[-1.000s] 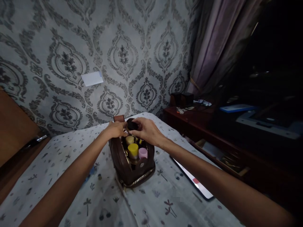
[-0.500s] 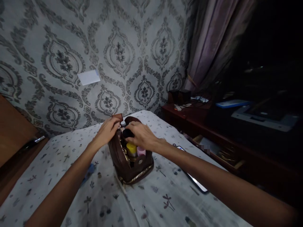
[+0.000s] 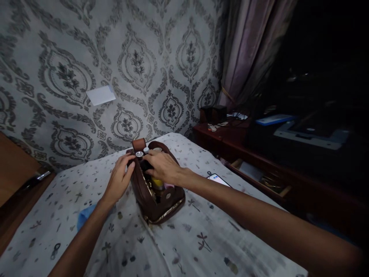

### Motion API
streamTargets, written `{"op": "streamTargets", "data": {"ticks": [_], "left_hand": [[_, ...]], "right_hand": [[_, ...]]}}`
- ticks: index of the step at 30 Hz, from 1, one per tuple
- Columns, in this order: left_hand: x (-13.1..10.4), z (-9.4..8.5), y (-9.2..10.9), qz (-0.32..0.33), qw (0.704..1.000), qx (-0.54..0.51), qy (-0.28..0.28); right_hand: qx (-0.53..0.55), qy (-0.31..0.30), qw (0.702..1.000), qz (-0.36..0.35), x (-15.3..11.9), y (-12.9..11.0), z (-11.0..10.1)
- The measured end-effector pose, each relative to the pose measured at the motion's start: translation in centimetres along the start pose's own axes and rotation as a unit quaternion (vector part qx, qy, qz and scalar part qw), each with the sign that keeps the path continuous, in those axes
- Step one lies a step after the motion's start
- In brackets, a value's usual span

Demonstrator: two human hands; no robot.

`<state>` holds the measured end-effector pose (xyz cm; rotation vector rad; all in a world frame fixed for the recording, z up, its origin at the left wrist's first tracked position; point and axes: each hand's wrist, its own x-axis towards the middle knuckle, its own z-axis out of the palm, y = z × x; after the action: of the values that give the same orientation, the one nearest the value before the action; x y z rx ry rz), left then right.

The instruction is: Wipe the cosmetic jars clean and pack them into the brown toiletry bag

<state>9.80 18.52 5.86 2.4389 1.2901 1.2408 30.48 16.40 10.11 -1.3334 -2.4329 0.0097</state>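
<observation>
A brown leather bag [image 3: 170,202] stands unzipped on the bed, its gold zip hanging open at the near end. My right hand [image 3: 164,166] reaches into it from the right, thumb and fingers closed round a black round item [image 3: 146,167], which is partly hidden. Spread along the bag's far left edge, the fingers of my left hand [image 3: 118,177] touch its outside, with the thumb apart. Inside the bag are a yellow jar [image 3: 157,184], a pink item [image 3: 168,186], a silver-topped item [image 3: 139,154] and a white cap [image 3: 146,150].
A phone [image 3: 218,179] with a lit screen lies right of the bag on the patterned sheet [image 3: 184,246]. Blue cloth [image 3: 84,217] lies left, partly behind my forearm. To the right stands a dark red desk [image 3: 198,132] with an open drawer [image 3: 261,179]. The papered wall rises behind.
My left hand has slid down and left off the bag's top edge, uncovering the silver-topped item. My right hand has shifted slightly left with the black item. The view has turned slightly right.
</observation>
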Motion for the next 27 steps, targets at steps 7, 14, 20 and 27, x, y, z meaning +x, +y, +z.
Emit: {"op": "streamTargets", "data": {"ticks": [7, 14, 20, 27], "left_hand": [[0.1, 0.0, 0.3, 0.000, 1.000, 0.005, 0.000], [-0.2, 0.3, 0.6, -0.006, 1.000, -0.011, 0.011], [-0.9, 1.1, 1.0, -0.030, 0.998, -0.027, 0.040], [-1.6, 1.7, 1.4, -0.053, 0.996, -0.049, 0.058]], "right_hand": [[-0.060, 0.022, 0.997, 0.031, -1.0, 0.2, 0.0], [-0.065, 0.049, 0.996, 0.033, -1.2, 0.6, 0.5], [-0.063, 0.060, 0.996, 0.029, -1.5, 0.7, 0.6], [-0.049, 0.060, 0.997, 0.030, -1.8, 0.9, 0.5]]}}
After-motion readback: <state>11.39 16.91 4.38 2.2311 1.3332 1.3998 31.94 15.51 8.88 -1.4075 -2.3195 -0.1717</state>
